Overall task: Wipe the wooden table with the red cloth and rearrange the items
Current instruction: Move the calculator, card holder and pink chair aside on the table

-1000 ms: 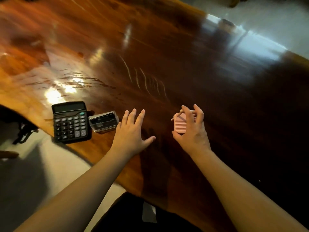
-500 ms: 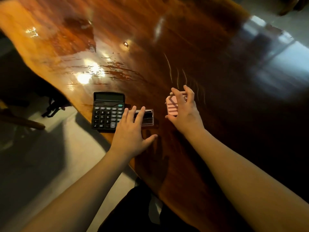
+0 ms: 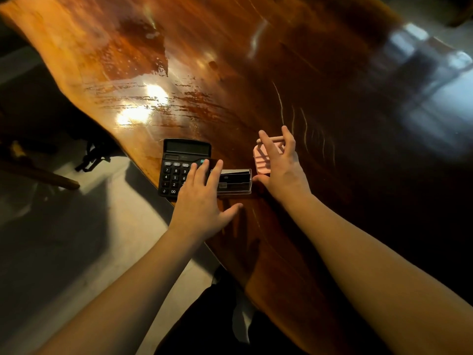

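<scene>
A glossy wooden table [image 3: 256, 73] fills the view, with damp streaks near its left edge. A black calculator [image 3: 176, 165] lies at that edge. Right beside it sits a small clear plastic case [image 3: 236, 181]. My left hand [image 3: 202, 201] is spread flat, its fingers over the calculator's right side and the case's left end. My right hand [image 3: 281, 165] grips a small pink ribbed holder [image 3: 261, 160] with a little handle, just right of the case. No red cloth is in view.
Grey floor [image 3: 76, 252] lies left of the table's wavy edge. A dark chair leg and a black object [image 3: 92, 155] stand on the floor there. Window light reflects off the table's far right.
My left hand has slid forward and left onto the calculator and clear case. My right hand has carried the pink holder left, close to the case. The camera has swung left.
</scene>
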Demonstrator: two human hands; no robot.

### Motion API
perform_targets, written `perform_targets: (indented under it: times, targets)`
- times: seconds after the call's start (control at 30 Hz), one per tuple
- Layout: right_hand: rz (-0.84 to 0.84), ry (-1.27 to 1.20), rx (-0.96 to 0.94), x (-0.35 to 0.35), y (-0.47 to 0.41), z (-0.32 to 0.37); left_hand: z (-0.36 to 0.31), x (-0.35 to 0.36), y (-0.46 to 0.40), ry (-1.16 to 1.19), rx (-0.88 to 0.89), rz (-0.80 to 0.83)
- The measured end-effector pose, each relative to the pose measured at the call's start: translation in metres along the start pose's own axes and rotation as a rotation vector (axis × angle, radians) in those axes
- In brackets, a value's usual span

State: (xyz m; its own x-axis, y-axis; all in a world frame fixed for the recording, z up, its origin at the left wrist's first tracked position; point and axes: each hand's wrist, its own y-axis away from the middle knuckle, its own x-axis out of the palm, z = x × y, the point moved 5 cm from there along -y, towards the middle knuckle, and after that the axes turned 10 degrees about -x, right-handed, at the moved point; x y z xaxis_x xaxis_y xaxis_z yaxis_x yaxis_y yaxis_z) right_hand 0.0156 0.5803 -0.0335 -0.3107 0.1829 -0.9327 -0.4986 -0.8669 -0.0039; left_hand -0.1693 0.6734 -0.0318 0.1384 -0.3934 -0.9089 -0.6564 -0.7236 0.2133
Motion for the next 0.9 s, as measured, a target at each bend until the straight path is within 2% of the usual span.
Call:
perform_targets:
  times: [0.3, 0.57, 0.9]
  targets:
    - [0.060, 0.052, 0.024, -0.006, 0.008, -0.005, -0.006, -0.008, -0.005, 0.014, 0.022, 0.001]
    - [-0.004, -0.108, 0.061, -0.044, 0.046, 0.006, -0.022, -0.026, -0.014, 0.020, 0.114, -0.008]
    - [0.021, -0.172, 0.276, -0.087, 0.129, -0.008, -0.086, -0.038, -0.006, 0.026, 0.311, 0.125]
